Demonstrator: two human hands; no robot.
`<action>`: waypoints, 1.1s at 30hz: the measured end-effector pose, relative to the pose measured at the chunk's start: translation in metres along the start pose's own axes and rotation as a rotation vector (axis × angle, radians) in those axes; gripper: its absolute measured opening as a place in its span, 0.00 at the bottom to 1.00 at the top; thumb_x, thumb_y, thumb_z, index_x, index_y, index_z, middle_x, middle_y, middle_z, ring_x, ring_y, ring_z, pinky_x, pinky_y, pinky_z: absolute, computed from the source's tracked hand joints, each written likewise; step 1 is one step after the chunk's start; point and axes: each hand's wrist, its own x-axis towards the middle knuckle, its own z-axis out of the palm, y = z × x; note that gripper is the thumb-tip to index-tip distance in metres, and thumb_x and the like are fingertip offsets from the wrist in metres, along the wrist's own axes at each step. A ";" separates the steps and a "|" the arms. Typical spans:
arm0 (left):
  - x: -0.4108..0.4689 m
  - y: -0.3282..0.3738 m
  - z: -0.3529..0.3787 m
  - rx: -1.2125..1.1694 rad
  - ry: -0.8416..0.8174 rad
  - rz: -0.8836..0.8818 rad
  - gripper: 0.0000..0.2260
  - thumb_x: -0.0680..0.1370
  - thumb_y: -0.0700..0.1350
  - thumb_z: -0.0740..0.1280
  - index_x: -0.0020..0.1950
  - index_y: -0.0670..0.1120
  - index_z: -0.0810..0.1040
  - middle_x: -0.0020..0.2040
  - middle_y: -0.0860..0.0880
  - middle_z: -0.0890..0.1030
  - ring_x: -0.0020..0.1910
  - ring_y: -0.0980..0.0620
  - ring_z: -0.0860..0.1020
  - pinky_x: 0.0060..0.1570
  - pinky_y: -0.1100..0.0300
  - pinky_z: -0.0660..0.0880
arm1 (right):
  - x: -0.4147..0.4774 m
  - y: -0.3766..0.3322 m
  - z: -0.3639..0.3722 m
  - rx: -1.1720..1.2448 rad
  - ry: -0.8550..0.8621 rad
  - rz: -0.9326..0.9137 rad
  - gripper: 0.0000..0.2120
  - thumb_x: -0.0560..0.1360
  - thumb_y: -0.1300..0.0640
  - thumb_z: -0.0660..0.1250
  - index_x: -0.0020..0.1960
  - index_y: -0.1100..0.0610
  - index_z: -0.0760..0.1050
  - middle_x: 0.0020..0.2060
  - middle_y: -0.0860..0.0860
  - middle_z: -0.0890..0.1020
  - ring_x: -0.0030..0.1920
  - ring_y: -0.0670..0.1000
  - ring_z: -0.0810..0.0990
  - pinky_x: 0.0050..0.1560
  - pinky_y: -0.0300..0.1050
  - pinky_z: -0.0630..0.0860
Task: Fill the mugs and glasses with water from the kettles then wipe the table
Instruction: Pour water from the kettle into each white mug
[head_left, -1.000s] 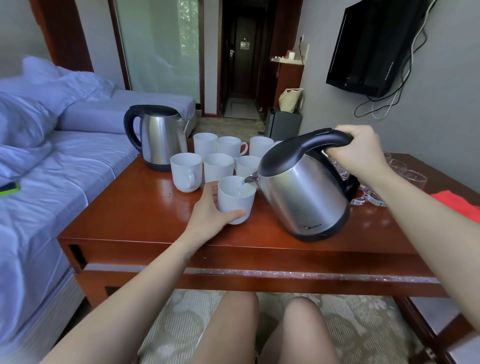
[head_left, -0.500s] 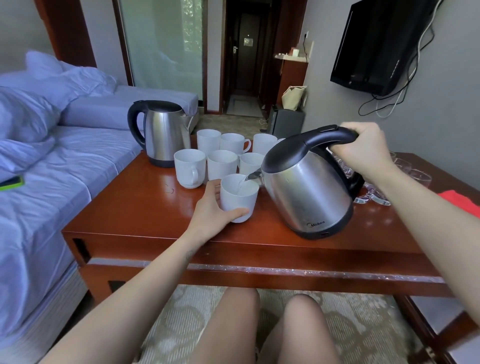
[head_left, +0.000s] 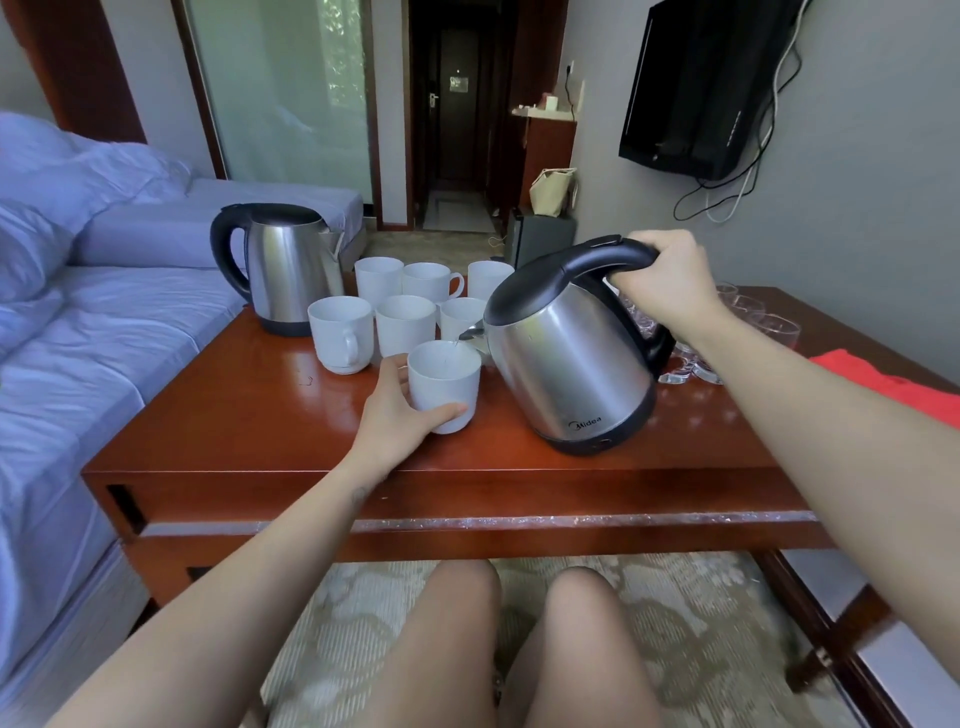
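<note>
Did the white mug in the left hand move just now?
No. The white ceramic mug, gripped by the left hand, is just as near the handled white mug behind it as before.

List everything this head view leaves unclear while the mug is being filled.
- Glasses: the tilted kettle and the right hand gripping its handle cover several, so the count is unclear.
- Water level in the held mug: too faint against the white inside; the left hand covers the mug's left side.
- Red cloth: cut off by the right edge and the forearm.
- Standing kettle: the lid is shut, so its contents are hidden.
</note>
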 end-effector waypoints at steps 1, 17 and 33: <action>0.000 0.000 0.001 -0.003 0.008 -0.003 0.36 0.65 0.51 0.81 0.66 0.53 0.65 0.65 0.51 0.75 0.63 0.51 0.75 0.64 0.53 0.73 | 0.000 0.000 0.000 -0.007 0.002 0.009 0.12 0.68 0.67 0.65 0.31 0.51 0.73 0.26 0.48 0.70 0.32 0.48 0.66 0.32 0.43 0.61; -0.002 0.001 0.002 0.010 0.004 -0.010 0.37 0.67 0.52 0.80 0.69 0.49 0.64 0.66 0.50 0.75 0.63 0.51 0.74 0.63 0.56 0.72 | 0.000 -0.009 0.002 -0.042 -0.019 -0.034 0.05 0.67 0.65 0.66 0.40 0.60 0.79 0.29 0.54 0.74 0.35 0.54 0.72 0.37 0.45 0.67; 0.000 -0.003 -0.001 0.064 -0.048 0.023 0.36 0.68 0.54 0.79 0.68 0.48 0.63 0.66 0.49 0.75 0.62 0.49 0.75 0.63 0.52 0.74 | -0.006 -0.019 0.004 -0.068 -0.009 -0.060 0.12 0.68 0.65 0.66 0.31 0.51 0.72 0.27 0.51 0.70 0.33 0.52 0.68 0.35 0.44 0.65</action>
